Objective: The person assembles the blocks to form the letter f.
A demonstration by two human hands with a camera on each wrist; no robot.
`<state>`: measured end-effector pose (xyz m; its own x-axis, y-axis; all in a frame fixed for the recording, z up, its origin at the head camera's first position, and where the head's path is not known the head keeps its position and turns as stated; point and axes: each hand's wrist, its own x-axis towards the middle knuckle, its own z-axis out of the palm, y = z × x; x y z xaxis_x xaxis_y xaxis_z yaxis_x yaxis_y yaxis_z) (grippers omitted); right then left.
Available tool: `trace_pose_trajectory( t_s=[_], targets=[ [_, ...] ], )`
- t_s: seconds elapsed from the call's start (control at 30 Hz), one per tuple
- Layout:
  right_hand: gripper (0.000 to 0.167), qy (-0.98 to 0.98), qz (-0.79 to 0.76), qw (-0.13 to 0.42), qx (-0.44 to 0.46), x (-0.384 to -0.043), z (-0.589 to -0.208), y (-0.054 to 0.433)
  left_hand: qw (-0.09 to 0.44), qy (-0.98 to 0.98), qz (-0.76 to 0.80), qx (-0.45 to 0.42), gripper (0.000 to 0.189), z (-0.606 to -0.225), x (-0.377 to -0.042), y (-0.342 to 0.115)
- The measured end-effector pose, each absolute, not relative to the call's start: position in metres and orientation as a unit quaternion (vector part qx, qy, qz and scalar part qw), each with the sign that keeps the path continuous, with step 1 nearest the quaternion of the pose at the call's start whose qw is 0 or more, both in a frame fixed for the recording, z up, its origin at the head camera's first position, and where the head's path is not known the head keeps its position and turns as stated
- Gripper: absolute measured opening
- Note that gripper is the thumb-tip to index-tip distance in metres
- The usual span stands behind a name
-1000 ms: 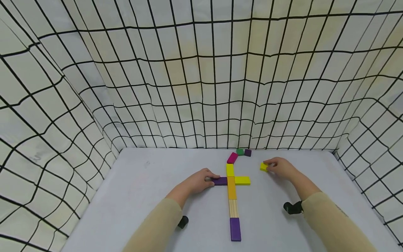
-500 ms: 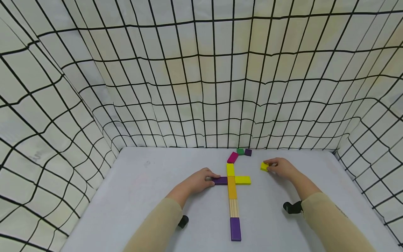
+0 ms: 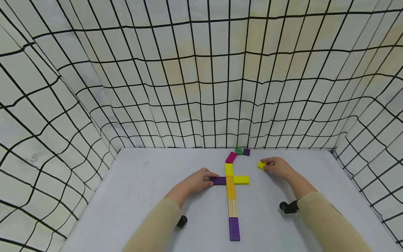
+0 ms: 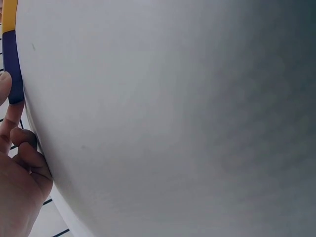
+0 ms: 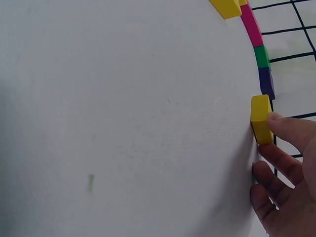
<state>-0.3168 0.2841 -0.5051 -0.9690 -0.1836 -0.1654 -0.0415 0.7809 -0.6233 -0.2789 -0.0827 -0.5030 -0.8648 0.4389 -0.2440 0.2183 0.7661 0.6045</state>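
In the head view, several flat blocks lie end to end in a cross on the white table. My left hand pinches the outer end of a dark purple block, whose inner end meets the upright of the cross. A thumb and a finger lie on either side of that purple block in the left wrist view. My right hand pinches a small yellow block, right of the cross. Thumb and index finger hold the yellow block in the right wrist view, other fingers curled below.
The upright has a yellow block, an orange block, a ribbed wooden piece and a purple block. Another yellow block forms the right arm. Pink, green and dark purple blocks curve off the top. Black netting surrounds the table.
The right hand and its yellow block have edged slightly left and away. My left hand keeps its place on the dark purple block, and the laid blocks stay put.
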Motion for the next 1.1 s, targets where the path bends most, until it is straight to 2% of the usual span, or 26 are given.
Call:
trace_pose_trajectory(
  t_s=[1.1],
  targets=[
    [0.041, 0.929, -0.362, 0.074, 0.028, -0.346, -0.520, 0.257, 0.191, 0.921, 0.288, 0.181, 0.034, -0.504, -0.280, -0.085]
  ],
)
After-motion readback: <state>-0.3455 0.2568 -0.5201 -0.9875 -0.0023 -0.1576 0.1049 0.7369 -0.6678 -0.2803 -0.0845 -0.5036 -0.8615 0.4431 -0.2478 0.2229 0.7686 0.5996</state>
